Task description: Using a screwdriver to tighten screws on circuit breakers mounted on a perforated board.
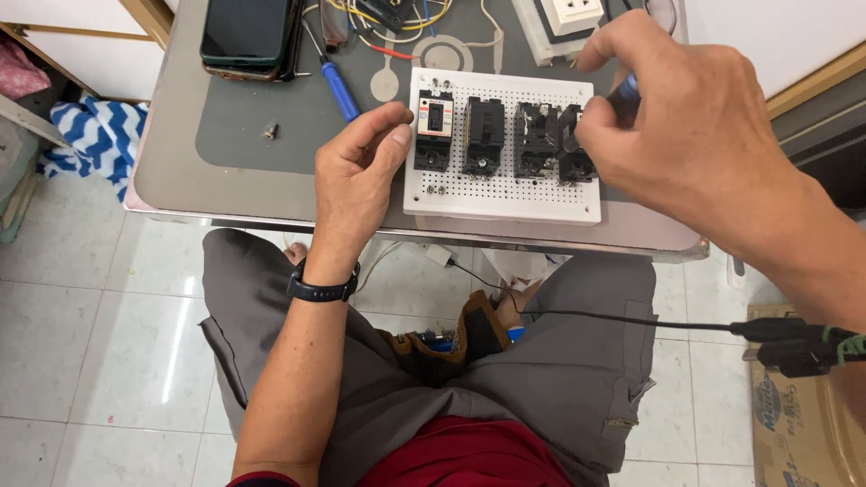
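A white perforated board (502,194) lies on the grey table (171,153), carrying several black circuit breakers (484,135) in a row. My left hand (354,176) rests against the board's left edge, thumb touching the leftmost breaker (434,131), holding nothing. My right hand (686,135) is over the rightmost breaker (570,149), fingers closed around a blue-handled tool (626,89) whose tip is hidden behind the hand.
A blue screwdriver (339,88) lies left of the board, a loose screw (269,132) further left. A dark phone (245,34) sits at the back, next to tangled wires (397,22) and a white socket (570,13). A cardboard box (794,424) stands on the floor to the right.
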